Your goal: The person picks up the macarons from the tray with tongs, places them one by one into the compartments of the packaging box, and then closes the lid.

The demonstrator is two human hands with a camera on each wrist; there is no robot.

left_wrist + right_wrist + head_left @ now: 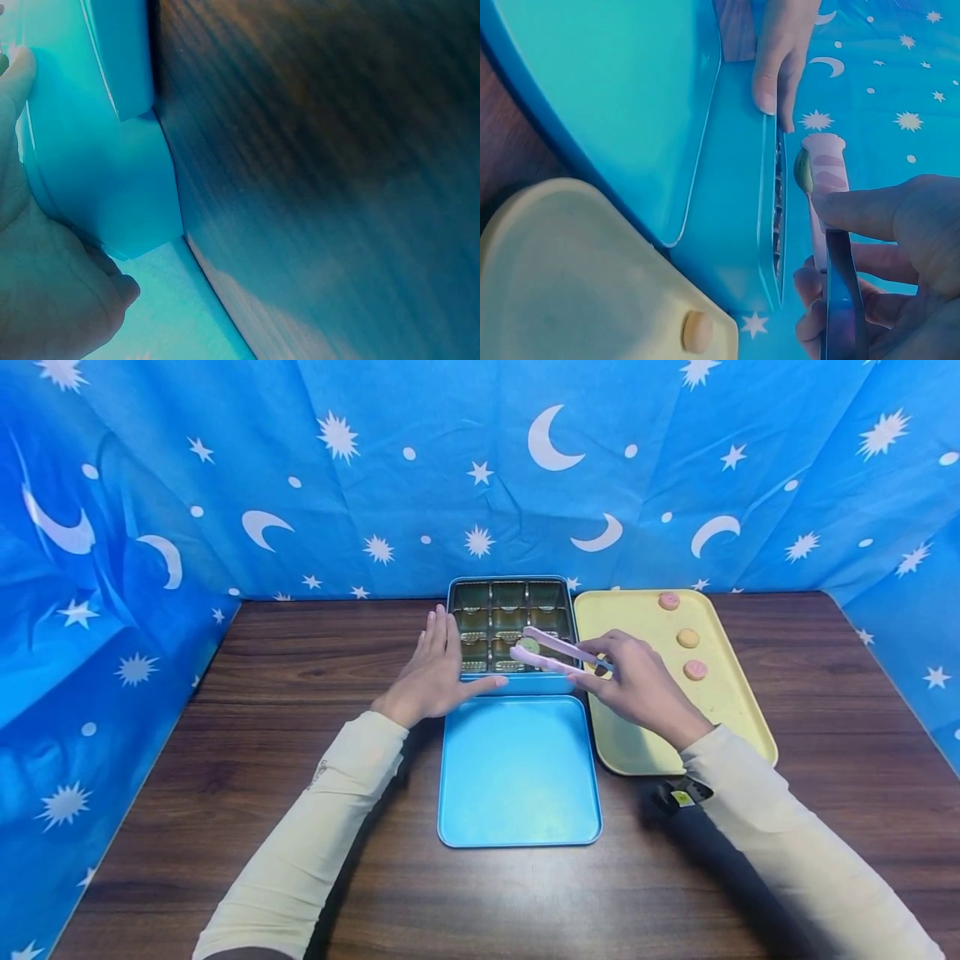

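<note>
Pink tongs (555, 650) are gripped in my right hand (637, 681), thumb on one arm and fingers round the other. Between the tong tips is a round green cookie (528, 646), seen edge-on in the right wrist view as a green disc (803, 172). It hangs over the front part of a blue tin (517, 683) with a gold divided insert (509, 623). My left hand (431, 672) rests against the tin's left front corner, fingers straight along the side and thumb along the front rim. In the left wrist view the palm (52, 292) lies beside the tin wall.
A flat blue lid (520, 772) lies directly in front of the tin. On the right, a yellow tray (637, 747) bears two pink cookies (695, 670) and a yellow one (687, 637). Blue star-printed cloth (450, 468) hangs behind the wooden table (300, 652).
</note>
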